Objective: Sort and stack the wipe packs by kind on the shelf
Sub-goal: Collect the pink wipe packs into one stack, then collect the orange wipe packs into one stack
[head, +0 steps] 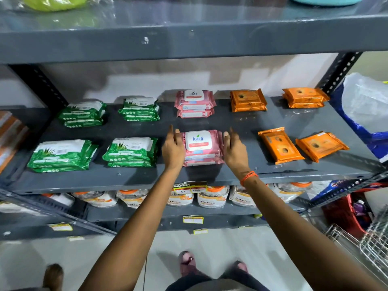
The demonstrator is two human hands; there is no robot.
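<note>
Both hands [202, 150] flanking pink stack [202, 148]

Head view, forward-down, close to shelf [210, 177]

Premises: a retail shop, most likely a supermarket aisle. Grey slotted-angle steel shelving [189, 177] carries packaged goods set out in rows by kind: green wipe packs [63, 154], pink wipe packs [195, 99] and orange wipe packs [247, 100]. Yellow price labels [190, 186] are fixed to the shelf edges (one reads "SUPER MARKET"). Identical orange-lidded jars [212, 198] fill the shelf below. A wire shopping basket [369, 242] stands on the tiled floor at right.
</note>
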